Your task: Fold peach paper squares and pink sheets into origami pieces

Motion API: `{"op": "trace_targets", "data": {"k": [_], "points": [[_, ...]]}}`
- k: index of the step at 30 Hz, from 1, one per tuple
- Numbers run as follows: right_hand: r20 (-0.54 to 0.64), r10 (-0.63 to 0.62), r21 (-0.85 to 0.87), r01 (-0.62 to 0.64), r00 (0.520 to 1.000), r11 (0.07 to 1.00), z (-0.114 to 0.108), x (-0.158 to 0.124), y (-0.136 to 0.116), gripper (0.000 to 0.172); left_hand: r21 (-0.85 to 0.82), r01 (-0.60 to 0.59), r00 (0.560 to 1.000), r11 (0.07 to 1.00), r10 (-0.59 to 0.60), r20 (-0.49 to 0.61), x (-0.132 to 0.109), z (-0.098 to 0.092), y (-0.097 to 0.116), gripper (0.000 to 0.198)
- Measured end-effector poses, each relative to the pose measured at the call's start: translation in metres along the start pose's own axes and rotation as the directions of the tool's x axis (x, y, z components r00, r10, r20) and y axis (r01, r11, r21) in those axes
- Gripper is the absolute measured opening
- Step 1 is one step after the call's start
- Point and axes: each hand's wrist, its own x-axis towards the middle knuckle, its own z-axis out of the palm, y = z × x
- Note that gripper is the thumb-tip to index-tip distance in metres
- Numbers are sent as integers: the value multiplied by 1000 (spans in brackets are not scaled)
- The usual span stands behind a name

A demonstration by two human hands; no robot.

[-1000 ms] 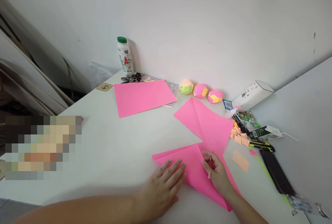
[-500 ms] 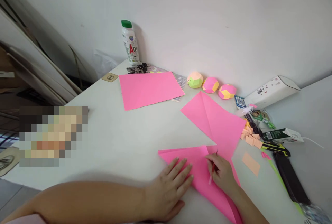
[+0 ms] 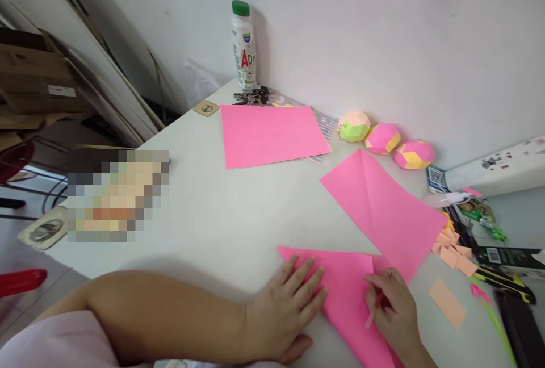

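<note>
A folded sheet of bright pink paper [image 3: 347, 288] lies at the table's front. Flat on its left part rests my left hand [image 3: 287, 311], fingers spread. Over the right part is my right hand [image 3: 394, 305], its fingers closed round a slim red pen-like tool [image 3: 378, 300] with a clear end. My right thumb and fingertip touch the fold by the paper's upper edge. Just behind lies a second pink sheet [image 3: 378, 200], creased down its length and partly under the folded one. The lower edge of the folded sheet runs out of view.
Another pink sheet [image 3: 272, 135] lies at the back, near keys [image 3: 254, 96] and a green-capped bottle [image 3: 244, 44]. Several faceted paper balls [image 3: 383, 138] line the wall. Peach paper pieces [image 3: 455, 251], a yellow-black cutter [image 3: 504, 283] and a peach strip [image 3: 448, 304] lie at right.
The view has swung, so the things on the table appear farther right. My left hand stays flat on the folded sheet; my right hand still grips the red tool at the fold.
</note>
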Motion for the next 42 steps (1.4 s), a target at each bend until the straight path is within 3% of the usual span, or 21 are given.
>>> {"op": "trace_targets", "data": {"k": [6, 10, 42], "points": [[14, -67, -136, 69, 998, 988, -1, 1, 5, 23, 106, 122, 992, 987, -124, 10, 0, -3, 5, 63], [38, -70, -140, 75, 997, 987, -2, -1, 9, 23, 166, 152, 988, 974, -156, 17, -1, -3, 7, 64], [103, -42, -181, 61, 994, 982, -3, 2, 11, 26, 173, 190, 976, 966, -205, 71, 0, -8, 6, 67]]}}
